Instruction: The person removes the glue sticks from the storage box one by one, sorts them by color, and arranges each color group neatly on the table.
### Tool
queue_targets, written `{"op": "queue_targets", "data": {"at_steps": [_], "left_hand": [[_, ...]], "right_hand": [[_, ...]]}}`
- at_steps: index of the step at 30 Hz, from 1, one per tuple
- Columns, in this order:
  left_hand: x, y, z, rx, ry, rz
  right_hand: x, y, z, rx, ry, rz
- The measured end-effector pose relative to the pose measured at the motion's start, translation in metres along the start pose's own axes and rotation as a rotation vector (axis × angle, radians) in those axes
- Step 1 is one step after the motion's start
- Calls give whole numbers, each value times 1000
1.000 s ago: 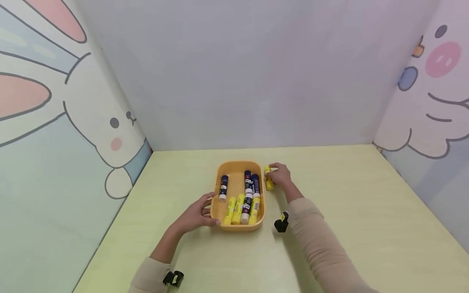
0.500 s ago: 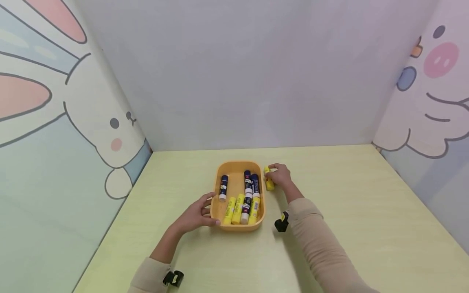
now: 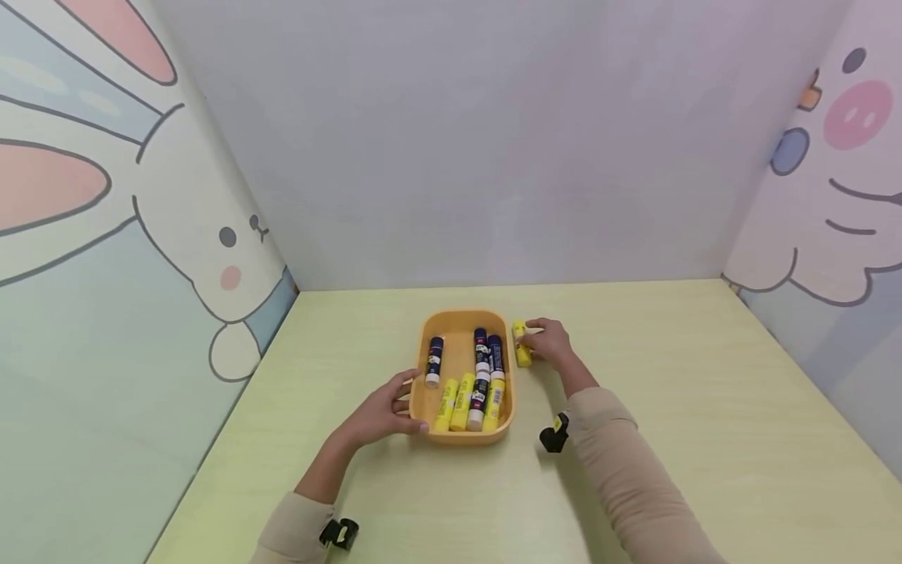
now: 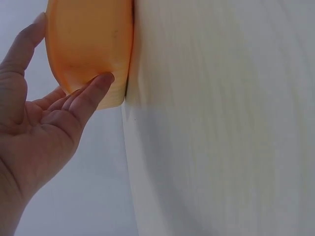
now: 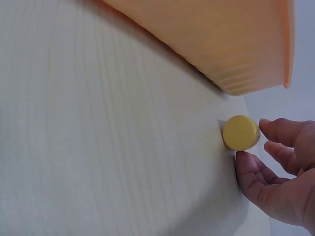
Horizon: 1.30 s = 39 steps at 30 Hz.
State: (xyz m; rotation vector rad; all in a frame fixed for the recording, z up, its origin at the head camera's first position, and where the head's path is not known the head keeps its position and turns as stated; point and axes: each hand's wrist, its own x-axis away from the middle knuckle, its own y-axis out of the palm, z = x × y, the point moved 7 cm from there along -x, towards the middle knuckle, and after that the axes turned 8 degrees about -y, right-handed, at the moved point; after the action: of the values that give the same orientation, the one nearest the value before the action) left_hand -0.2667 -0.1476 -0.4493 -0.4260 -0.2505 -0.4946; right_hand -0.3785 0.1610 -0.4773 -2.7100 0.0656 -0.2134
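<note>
An orange plastic tray [image 3: 463,439] holds several glue sticks, some yellow and some navy and white. My left hand [image 3: 377,411] grips its near left corner, thumb at the front edge and fingers along the side. In the left wrist view, fingertips touch the outside of the orange tray [image 4: 91,39]. Just right of the tray, a yellow glue stick [image 3: 523,358] lies on the table. My right hand [image 3: 553,345] pinches it lightly. The right wrist view shows the yellow end of that glue stick [image 5: 239,132] between thumb and fingers, which partly hide its far side.
The pale wooden table [image 3: 690,392] extends on both sides of the tray. A grey wall [image 3: 493,157] stands behind it. Side walls carry a rabbit picture [image 3: 190,227] on the left and a pig picture [image 3: 856,157] on the right.
My right hand and forearm have shifted slightly right, so a little more of the yellow glue stick shows. The left hand stays on the tray. The whole head view has moved a little.
</note>
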Motion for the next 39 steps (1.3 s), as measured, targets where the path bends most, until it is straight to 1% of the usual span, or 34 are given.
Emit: {"op": "queue_targets", "data": {"at_steps": [7,10,14,21,29,35,39], "left_hand": [[0,-1,-1,-14,-8,12],[-1,-2,-3,-17,-14,17],[-2,-3,-2,-13,-13,22],[-1,-3,0,-9,-1,17],[-1,-1,-1,-14,-3,18],[-3,-1,-3,-16,-5,16],[-4,-2,-5,-11,-3,19]], "right_hand": [[11,-6,-11,50,-43,-1],[15,-9,-18,26,-87,-19],[19,-13,-28,-36,-149,-52],[23,-17,-43,-66,-172,-102],[24,-11,-60,-60,-206,-150],[23,2,-75,-11,-201,-223],[23,11,-86,-1,-206,-280]]}}
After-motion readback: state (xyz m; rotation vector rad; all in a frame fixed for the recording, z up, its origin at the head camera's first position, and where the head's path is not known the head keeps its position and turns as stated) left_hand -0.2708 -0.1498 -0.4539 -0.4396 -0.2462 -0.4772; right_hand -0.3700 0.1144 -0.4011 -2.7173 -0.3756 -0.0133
